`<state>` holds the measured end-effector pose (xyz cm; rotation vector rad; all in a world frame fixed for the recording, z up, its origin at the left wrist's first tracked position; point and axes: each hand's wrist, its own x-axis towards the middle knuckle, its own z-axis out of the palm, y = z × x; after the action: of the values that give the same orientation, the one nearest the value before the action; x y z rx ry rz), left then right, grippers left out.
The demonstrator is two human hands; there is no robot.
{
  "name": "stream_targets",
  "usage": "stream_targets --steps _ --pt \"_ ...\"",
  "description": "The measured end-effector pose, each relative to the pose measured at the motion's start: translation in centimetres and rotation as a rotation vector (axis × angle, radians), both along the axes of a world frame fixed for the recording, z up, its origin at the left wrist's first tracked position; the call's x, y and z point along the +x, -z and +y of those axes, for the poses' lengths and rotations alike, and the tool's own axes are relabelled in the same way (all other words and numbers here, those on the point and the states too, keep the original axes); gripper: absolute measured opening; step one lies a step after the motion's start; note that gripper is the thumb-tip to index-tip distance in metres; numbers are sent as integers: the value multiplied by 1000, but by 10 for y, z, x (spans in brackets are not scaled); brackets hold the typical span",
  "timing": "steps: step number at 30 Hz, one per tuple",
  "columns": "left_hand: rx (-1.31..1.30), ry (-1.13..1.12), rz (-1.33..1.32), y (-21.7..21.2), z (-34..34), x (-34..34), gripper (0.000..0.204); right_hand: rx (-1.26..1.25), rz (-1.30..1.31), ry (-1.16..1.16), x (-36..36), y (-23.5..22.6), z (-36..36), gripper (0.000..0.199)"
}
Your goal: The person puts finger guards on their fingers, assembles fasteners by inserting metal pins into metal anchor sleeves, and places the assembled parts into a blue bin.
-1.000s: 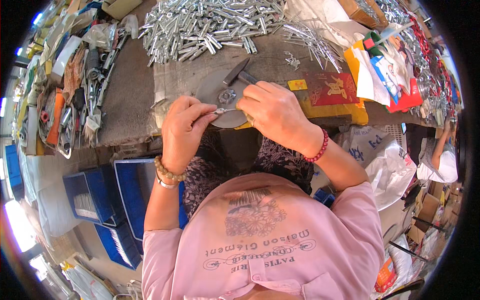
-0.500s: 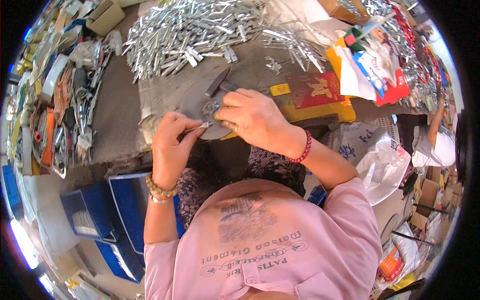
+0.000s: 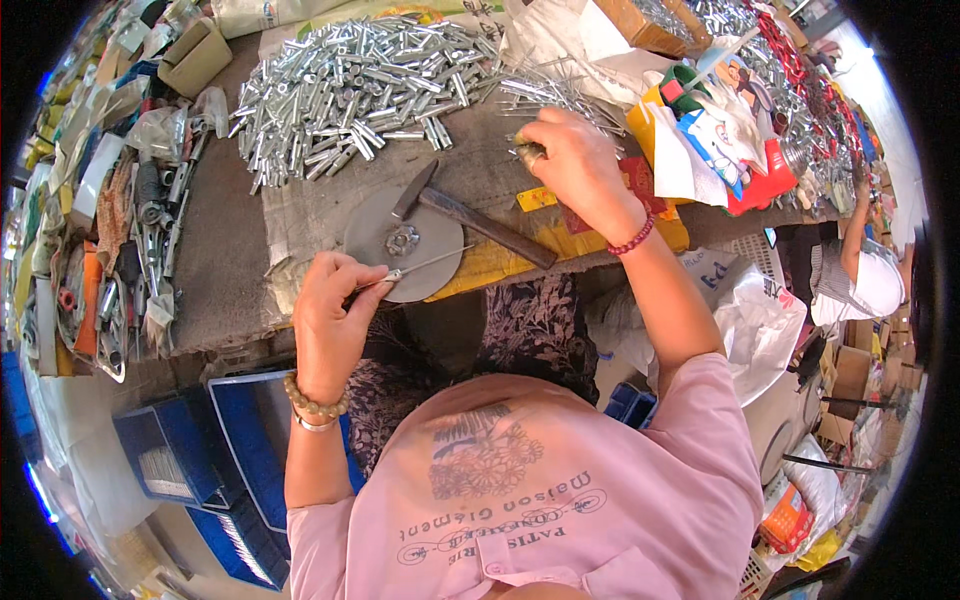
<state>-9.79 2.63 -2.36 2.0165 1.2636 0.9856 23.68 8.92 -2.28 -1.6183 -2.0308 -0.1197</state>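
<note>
My left hand (image 3: 338,295) pinches a thin metal rod (image 3: 428,261) by a small silvery piece at its near end. The rod points right, over the edge of a round grey metal disc (image 3: 365,225) with a small round fitting (image 3: 403,241) at its centre. A hammer (image 3: 490,226) lies with its head on the disc and its wooden handle slanting toward me. My right hand (image 3: 578,165) is raised beside a loose heap of thin metal rods (image 3: 560,92), fingers curled together, a yellowish cover on a fingertip. Whatever those fingers hold is hidden.
A big pile of short metal tubes (image 3: 360,95) covers the back of the bench. To the right are a red packet (image 3: 640,178) and a yellow box (image 3: 650,135) of wrappers. Tools (image 3: 150,210) crowd the left; blue bins (image 3: 165,450) stand below. Someone in white (image 3: 865,285) is at far right.
My right hand has moved from the disc, away and right, to the thin rods, uncovering the hammer handle. My left hand stays near the disc's edge, where the rod now shows clearly.
</note>
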Motion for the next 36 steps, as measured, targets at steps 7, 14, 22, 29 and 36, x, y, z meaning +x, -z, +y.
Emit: stream_targets --steps 7,14,22,29,36 --pt "-48 -33 -14 3 -1 -1 14 51 -183 -73 -15 -1 9 10" --pt "-15 -2 24 5 1 -4 16 -411 665 -250 -71 -32 -36 13" --pt "-28 -18 22 9 2 -5 16 -173 565 -482 -122 -6 -56 16" --pt "32 -24 28 7 0 -5 14 -17 448 -474 -128 10 -53 18" --pt "40 -15 19 11 2 -6 13 -21 418 -470 -128 8 -52 18"
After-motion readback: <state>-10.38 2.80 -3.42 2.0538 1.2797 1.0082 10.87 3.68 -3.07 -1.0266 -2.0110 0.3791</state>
